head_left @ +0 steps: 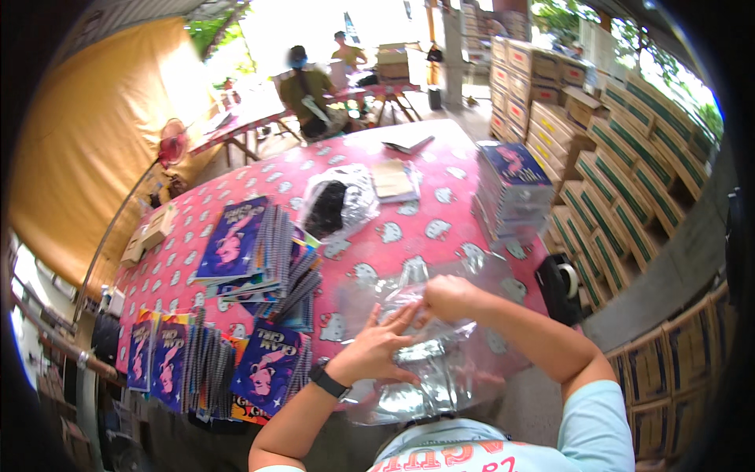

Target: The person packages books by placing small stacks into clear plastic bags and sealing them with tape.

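Clear plastic bags (448, 377) lie in a loose, shiny layer along the near edge of the table, right in front of me. Over them my left hand (376, 348) is spread, fingers apart and touching the plastic, with a dark watch on its wrist. Close beside its fingertips, my right hand (451, 297) is closed in a pinch on the crinkled film of a plastic bag. To the left of my hands are fanned stacks of spiral notebooks (236, 240) with purple covers, and more notebooks (267, 366) sit at the near left.
A pink patterned cloth covers the table (409, 228). At its right stands a tall notebook stack (513, 189), with a tape dispenser (560, 283) by the edge. An opened plastic sack (354, 200) lies mid-table. Cartons (621, 197) line the right; two people sit farther off.
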A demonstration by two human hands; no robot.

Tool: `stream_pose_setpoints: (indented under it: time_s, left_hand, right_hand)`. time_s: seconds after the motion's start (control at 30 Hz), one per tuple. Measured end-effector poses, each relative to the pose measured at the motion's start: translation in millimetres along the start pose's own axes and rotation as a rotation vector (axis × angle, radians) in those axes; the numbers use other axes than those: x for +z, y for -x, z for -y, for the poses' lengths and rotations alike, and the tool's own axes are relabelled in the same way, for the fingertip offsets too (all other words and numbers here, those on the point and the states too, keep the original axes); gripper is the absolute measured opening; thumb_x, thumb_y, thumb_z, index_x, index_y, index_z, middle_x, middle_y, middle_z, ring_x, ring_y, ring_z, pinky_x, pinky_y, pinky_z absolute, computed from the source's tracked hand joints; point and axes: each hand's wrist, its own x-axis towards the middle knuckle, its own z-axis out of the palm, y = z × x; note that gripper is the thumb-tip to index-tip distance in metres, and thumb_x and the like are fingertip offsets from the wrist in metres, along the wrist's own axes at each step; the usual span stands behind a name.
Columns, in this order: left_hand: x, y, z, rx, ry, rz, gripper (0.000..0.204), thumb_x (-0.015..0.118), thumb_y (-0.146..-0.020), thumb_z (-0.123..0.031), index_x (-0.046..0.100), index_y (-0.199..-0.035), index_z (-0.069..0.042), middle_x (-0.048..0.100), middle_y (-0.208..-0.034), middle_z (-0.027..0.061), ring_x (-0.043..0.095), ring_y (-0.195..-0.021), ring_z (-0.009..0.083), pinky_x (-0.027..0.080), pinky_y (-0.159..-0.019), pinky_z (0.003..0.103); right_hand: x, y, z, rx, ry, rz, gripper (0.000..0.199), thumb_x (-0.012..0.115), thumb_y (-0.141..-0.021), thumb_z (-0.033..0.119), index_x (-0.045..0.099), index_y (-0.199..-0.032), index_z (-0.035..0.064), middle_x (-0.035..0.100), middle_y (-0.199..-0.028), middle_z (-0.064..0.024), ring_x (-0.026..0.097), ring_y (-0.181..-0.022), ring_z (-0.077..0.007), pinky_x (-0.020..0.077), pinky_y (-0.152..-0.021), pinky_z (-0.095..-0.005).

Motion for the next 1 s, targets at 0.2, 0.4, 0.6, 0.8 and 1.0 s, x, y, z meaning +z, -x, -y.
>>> stream_pose_setpoints:
  time_s: [0.2,0.4,0.6,0.8,1.0]
  left_hand:
    - [14.9,5.3,4.7,0.006,0.039,-0.11,0.087,0.075,-0.064,-0.05,0.038,-0.139,-0.026,0.016,-0.152,0.0084,0.019,-0.139,0.0277,0.011,-0.106,0.064]
    - [39.2,-6.7,-9.6,-0.075,0.02,-0.591,0.031,0.067,-0.08,-0.029,0.066,-0.109,-0.018,0.057,-0.126,0.0035,0.046,-0.125,0.0207,0.008,-0.11,0.055]
    - [5.2,-27.3,-43.3,0.088,0.47,-0.83,0.027,0.067,-0.082,-0.02,0.066,-0.107,-0.011,0.06,-0.121,0.0074,0.051,-0.118,0.0249,0.019,-0.109,0.05]
    - [-15.4,-17.5,8.2,-0.457,0.314,-0.902,0.044,0.072,-0.079,-0.023,0.059,-0.116,-0.001,0.065,-0.104,0.0137,0.06,-0.101,0.0208,0.044,-0.09,0.032]
    - [2.9,-52.1,9.6,-0.33,0.718,-0.774,0.023,0.074,-0.077,-0.021,0.07,-0.09,-0.003,0.068,-0.082,0.005,0.062,-0.074,0.0093,0.047,-0.061,0.023]
  right_hand:
    - [-30.1,44.8,-26.2,0.283,0.443,0.026,0.063,0.067,-0.066,0.064,0.07,-0.093,0.0078,0.067,-0.097,-0.0108,0.064,-0.092,-0.0247,0.0507,-0.078,-0.0355]
    - [13.9,84.9,-25.2,-0.657,-0.116,-0.729,0.028,0.08,-0.066,0.022,0.07,-0.088,0.0076,0.064,-0.084,-0.0067,0.061,-0.079,-0.0247,0.0493,-0.073,-0.0374]
    - [15.2,57.7,-29.7,-0.443,-0.416,-1.103,0.023,0.073,-0.074,0.013,0.068,-0.095,0.0058,0.066,-0.09,-0.0094,0.06,-0.085,-0.0239,0.0467,-0.079,-0.0343]
    - [14.6,-1.5,-46.0,-0.128,-0.798,-0.395,0.032,0.074,-0.077,0.016,0.065,-0.102,-0.0002,0.068,-0.095,-0.0097,0.062,-0.081,-0.0118,0.0506,-0.072,-0.0277]
    - [6.2,0.8,-42.0,-0.498,-1.043,-0.773,0.019,0.07,-0.081,0.014,0.067,-0.098,0.0048,0.068,-0.085,-0.0029,0.061,-0.08,-0.0091,0.0487,-0.069,-0.0251]
